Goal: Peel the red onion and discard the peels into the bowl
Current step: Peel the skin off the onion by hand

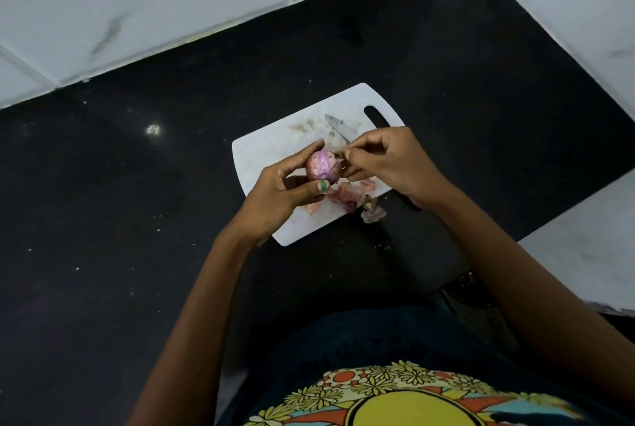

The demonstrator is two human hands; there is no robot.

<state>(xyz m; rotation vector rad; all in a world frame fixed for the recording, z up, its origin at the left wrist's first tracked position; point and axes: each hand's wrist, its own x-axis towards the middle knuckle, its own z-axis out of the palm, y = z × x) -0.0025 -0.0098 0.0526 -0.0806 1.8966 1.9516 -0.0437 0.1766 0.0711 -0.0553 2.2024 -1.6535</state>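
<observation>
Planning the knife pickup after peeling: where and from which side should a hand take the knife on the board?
Probably by the handle, from the right. The knife lies flat on the cutting board, blade tip pointing up-left and bare. Its handle end runs down-right under the right hand, which now pinches peel at the onion, so the handle itself is hidden. That hand must clear first.

You look down on a speckled black stone table [137, 202] that meets white marble-veined wall tiles [137, 6] behind and right; a light glints on its surface.
</observation>
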